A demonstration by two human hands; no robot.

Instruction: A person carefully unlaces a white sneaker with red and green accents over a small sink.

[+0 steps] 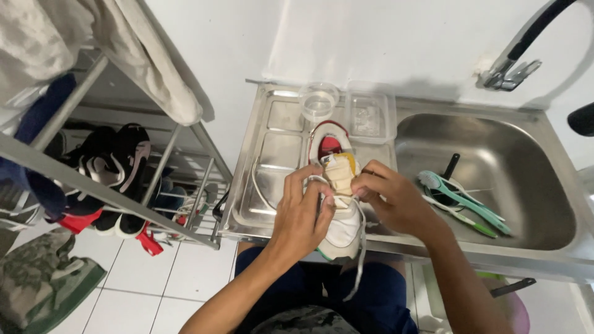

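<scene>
**Materials and finishes, sink area**

Sink basin [495, 161] and ribbed drainboard [272, 154]: brushed stainless steel, satin sheen, wet glare patches. Shoe [339, 204]: white smooth upper, cream fabric tongue, woven cloth lace [359, 260], red lining. Round cup [318, 100] and square tub [369, 116]: clear glossy plastic. Brushes [461, 201]: teal and green plastic, smooth. Tap [510, 73]: chromed metal, matt black hose. Rack [124, 198]: grey painted metal. Floor tiles [130, 278]: white, glossy.
</scene>
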